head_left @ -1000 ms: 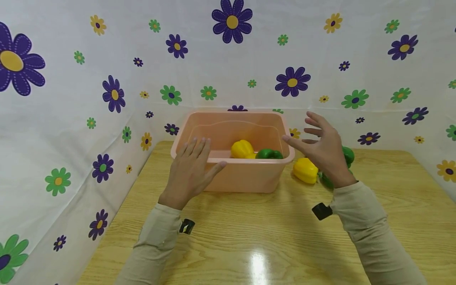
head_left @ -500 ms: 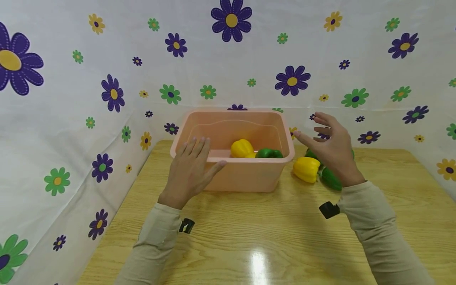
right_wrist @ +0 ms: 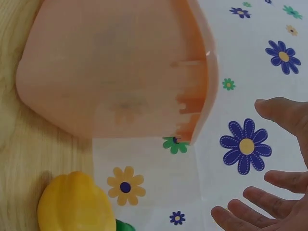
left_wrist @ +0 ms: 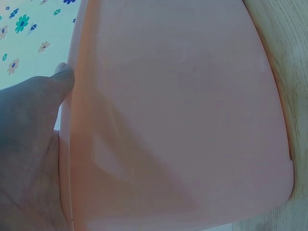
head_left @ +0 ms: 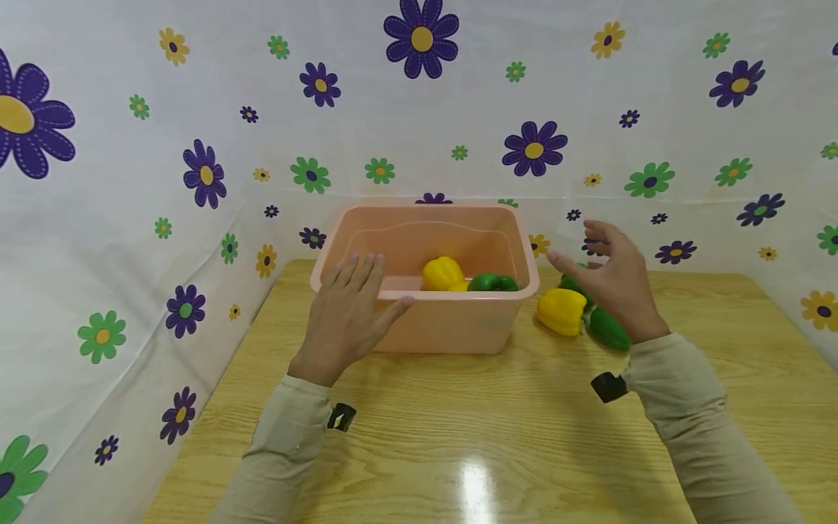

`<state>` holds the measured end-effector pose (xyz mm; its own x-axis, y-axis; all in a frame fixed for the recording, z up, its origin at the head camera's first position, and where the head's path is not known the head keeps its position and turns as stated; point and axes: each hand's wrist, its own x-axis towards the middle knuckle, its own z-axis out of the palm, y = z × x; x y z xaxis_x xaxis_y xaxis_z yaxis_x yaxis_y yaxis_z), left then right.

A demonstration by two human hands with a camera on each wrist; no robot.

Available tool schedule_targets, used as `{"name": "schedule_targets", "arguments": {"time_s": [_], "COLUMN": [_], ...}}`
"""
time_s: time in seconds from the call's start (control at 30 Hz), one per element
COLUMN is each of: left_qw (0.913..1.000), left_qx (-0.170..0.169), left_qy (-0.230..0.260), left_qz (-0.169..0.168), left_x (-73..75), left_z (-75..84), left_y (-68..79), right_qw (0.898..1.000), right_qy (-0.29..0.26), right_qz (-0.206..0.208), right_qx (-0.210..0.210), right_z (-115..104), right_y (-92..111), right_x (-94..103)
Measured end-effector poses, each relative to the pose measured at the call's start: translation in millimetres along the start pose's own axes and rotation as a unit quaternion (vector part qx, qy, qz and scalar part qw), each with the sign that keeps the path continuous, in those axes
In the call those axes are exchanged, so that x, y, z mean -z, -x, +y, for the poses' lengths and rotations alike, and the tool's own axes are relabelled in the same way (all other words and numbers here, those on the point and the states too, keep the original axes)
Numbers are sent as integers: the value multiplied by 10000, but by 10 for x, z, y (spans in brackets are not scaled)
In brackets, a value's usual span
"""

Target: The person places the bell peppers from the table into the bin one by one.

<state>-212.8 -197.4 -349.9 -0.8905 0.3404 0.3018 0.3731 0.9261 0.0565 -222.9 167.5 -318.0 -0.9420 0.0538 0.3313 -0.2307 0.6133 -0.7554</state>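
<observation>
A pink plastic tub [head_left: 445, 324] stands on the wooden table with a yellow bell pepper [head_left: 442, 274] and a green bell pepper [head_left: 494, 282] inside; its near wall partly hides them. My left hand [head_left: 347, 313] rests on the tub's near rim at the left, fingers straight and thumb spread along it. In the left wrist view the thumb [left_wrist: 62, 77] lies at the rim. My right hand [head_left: 618, 280] hovers above the peppers right of the tub, fingers spread and loosely bent, holding nothing. Below it lie another yellow bell pepper [head_left: 561, 311] and a green one [head_left: 609, 329].
Behind the yellow pepper on the table, more green [head_left: 576, 280] shows, partly covered by my right hand. A white flower-print sheet [head_left: 419, 131] hangs at the back and left. The wooden table [head_left: 425, 437] reaches toward me in front of the tub.
My right hand has moved right, away from the tub's rim, and lowered slightly over the peppers, uncovering more of the green one. My left hand has stayed on the rim.
</observation>
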Motion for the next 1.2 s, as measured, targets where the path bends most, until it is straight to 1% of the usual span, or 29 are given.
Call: {"name": "schedule_targets", "arguments": {"time_s": [0.17, 0.27, 0.47, 0.57, 0.77, 1.0, 1.1, 1.2], "left_qw": [10000, 10000, 10000, 10000, 9999, 10000, 10000, 10000], "left_qx": [-4, -23, -22, 9, 25, -33, -33, -26], "left_qy": [12, -4, -37, -19, 10, -30, -37, -35], "left_qz": [33, 52, 34, -5, -116, 74, 72, 45], "left_x": [-5, -5, 5, 9, 12, -1, -4, 4], "left_z": [-1, -2, -3, -2, 6, 1, 1, 6], "left_y": [-2, -10, -13, -7, -3, -6, -6, -3], "right_qw": [9993, 9985, 9978, 9966, 9924, 9860, 9830, 9812], "right_qy": [303, 479, 538, 666, 933, 913, 978, 1075], "right_qz": [-132, -177, -311, -402, -600, -1016, -1114, -1146], "right_qx": [-195, -213, -226, -287, -535, -954, -1079, -1120], "right_z": [95, 148, 256, 321, 437, 533, 564, 594], "right_y": [13, 20, 37, 30, 25, 6, 8, 15], "right_x": [-26, -35, -81, -118, -180, -268, -302, -329]}}
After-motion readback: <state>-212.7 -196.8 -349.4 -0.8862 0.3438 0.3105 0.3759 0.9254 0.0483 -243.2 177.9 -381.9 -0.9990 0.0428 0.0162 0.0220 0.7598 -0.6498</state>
